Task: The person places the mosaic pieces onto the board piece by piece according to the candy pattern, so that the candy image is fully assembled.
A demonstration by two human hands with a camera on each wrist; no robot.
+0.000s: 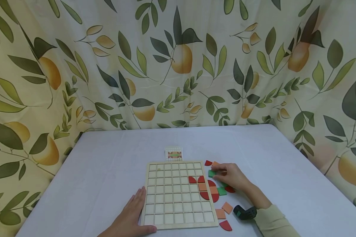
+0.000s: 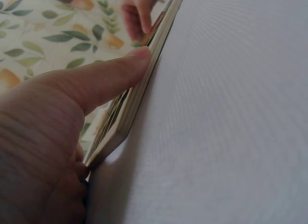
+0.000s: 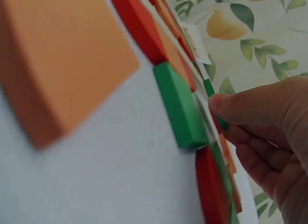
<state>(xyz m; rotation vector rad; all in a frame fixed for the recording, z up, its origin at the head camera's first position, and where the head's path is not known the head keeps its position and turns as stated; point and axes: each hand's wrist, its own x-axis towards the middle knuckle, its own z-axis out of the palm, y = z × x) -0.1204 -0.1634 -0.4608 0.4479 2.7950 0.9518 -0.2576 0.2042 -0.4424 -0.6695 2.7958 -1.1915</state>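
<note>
The square wooden grid board lies on the white table with its cells facing up. Along its left side rests my left hand, fingers straight and the thumb laid against the near edge; the thumb shows up close in the left wrist view. Beyond the board's right side, my right hand pinches a green square tile between thumb and fingers. On the board's right part sit red quarter-circle tiles and an orange square tile.
Several loose tiles lie right of the board, among them a green square, an orange square and a red quarter circle. A small pattern card lies behind the board. A leaf-and-fruit patterned curtain hangs behind the table.
</note>
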